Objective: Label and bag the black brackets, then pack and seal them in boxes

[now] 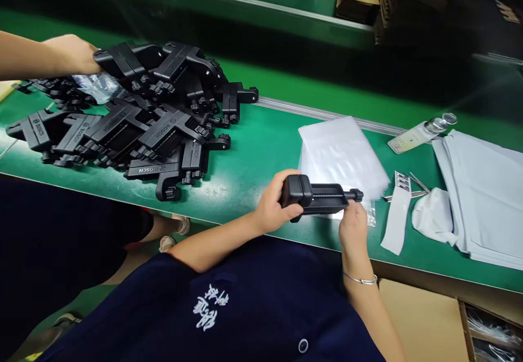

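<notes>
My left hand (274,205) is wrapped round the thick end of a black plastic clamp part (316,197), held level just above the green table (253,149). At the part's thin end, my right hand (353,225) pinches it with the fingertips; a thin bracelet circles that wrist. Right behind the part lies a stack of clear plastic bags (341,155).
A heap of the same black parts (134,116) covers the table's left side, where another person's hand (69,55) rests on it. At the right lie a small bottle (420,132), tweezers (408,193), a white cloth (435,215) and grey sheets (486,187). Cardboard boxes stand at the far side.
</notes>
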`<state>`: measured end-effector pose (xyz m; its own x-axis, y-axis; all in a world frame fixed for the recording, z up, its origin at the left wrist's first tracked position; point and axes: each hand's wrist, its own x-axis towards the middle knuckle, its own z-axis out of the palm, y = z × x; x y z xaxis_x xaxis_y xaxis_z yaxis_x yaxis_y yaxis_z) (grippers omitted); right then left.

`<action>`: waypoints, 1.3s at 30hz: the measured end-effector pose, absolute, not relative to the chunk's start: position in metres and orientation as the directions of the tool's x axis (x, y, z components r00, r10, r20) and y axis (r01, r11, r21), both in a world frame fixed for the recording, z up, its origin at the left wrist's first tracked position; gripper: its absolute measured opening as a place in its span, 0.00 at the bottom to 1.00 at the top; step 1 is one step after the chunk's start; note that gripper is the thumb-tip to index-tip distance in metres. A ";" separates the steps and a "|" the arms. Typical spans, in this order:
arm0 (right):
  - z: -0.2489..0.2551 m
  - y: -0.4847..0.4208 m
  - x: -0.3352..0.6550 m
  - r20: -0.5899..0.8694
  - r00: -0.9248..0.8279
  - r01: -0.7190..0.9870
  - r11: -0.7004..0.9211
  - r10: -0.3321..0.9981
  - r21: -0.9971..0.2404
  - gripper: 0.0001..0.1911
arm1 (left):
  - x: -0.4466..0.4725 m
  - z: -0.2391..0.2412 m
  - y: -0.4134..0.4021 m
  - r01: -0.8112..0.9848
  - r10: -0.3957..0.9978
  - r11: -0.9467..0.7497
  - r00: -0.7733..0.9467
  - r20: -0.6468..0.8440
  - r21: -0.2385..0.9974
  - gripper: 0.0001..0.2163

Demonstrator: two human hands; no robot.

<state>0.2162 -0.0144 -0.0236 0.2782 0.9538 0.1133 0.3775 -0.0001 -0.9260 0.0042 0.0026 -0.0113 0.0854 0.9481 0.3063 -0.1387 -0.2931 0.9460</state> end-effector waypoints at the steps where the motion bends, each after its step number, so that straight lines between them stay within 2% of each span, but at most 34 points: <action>1: -0.023 -0.014 0.216 0.117 0.277 0.387 0.001 0.954 -0.922 0.23 | 0.004 -0.010 0.003 -0.141 0.948 -0.293 0.088 0.307 0.945 0.32; 5: -0.016 -0.017 0.213 0.189 0.151 0.319 0.133 0.970 -0.938 0.19 | 0.004 -0.007 0.014 -0.322 0.993 -0.080 0.054 0.102 0.943 0.24; 7: -0.011 -0.018 0.211 0.187 0.114 0.305 0.144 0.976 -0.941 0.17 | 0.005 -0.007 0.016 -0.411 0.998 0.018 0.065 0.010 0.911 0.22; 12: -0.003 -0.018 0.211 0.182 0.183 0.436 0.086 0.966 -0.896 0.16 | 0.008 -0.013 0.006 -0.395 0.995 -0.093 -0.008 0.098 0.914 0.26; 14: -0.003 -0.018 0.210 0.174 0.160 0.416 0.094 0.972 -0.904 0.18 | 0.007 -0.014 0.006 -0.444 0.998 -0.056 -0.015 0.055 0.894 0.26; 17: -0.007 -0.021 0.200 0.077 0.093 0.215 0.056 0.993 -0.975 0.24 | 0.004 -0.014 0.017 -0.577 0.989 0.134 0.032 -0.142 0.806 0.26; 20: -0.013 -0.030 0.179 -0.120 -0.104 -0.006 -0.121 0.987 -0.993 0.28 | 0.002 -0.015 0.029 -0.665 0.934 0.328 0.120 -0.337 0.671 0.27; 23: -0.013 -0.039 0.158 -0.223 -0.301 -0.083 -0.258 0.927 -0.963 0.30 | 0.003 -0.017 0.036 -0.694 0.892 0.413 0.179 -0.415 0.589 0.27; 27: -0.002 -0.043 0.157 -0.186 -0.316 -0.120 -0.234 0.930 -0.965 0.30 | 0.004 -0.019 0.036 -0.703 0.893 0.415 0.193 -0.407 0.578 0.27; 31: 0.006 -0.037 0.178 -0.093 -0.090 -0.227 -0.111 0.992 -0.967 0.35 | 0.008 -0.014 0.030 -0.675 0.916 0.365 0.139 -0.376 0.641 0.28; 33: 0.005 -0.031 0.187 -0.112 0.035 -0.242 -0.100 0.993 -0.965 0.36 | 0.011 -0.008 0.024 -0.607 0.945 0.320 0.155 -0.286 0.728 0.30; 35: -0.001 -0.022 0.193 -0.183 0.134 -0.271 -0.141 0.974 -0.952 0.29 | 0.012 0.000 0.019 -0.542 0.959 0.263 0.235 -0.157 0.799 0.33; 37: -0.009 -0.015 0.196 -0.247 0.200 -0.342 -0.169 0.948 -0.925 0.20 | 0.012 0.007 0.015 -0.486 0.923 0.219 0.384 -0.018 0.846 0.38; 39: -0.018 -0.011 0.198 -0.277 0.213 -0.388 -0.179 0.937 -0.904 0.18 | 0.011 0.011 0.015 -0.407 0.855 0.152 0.512 0.087 0.901 0.42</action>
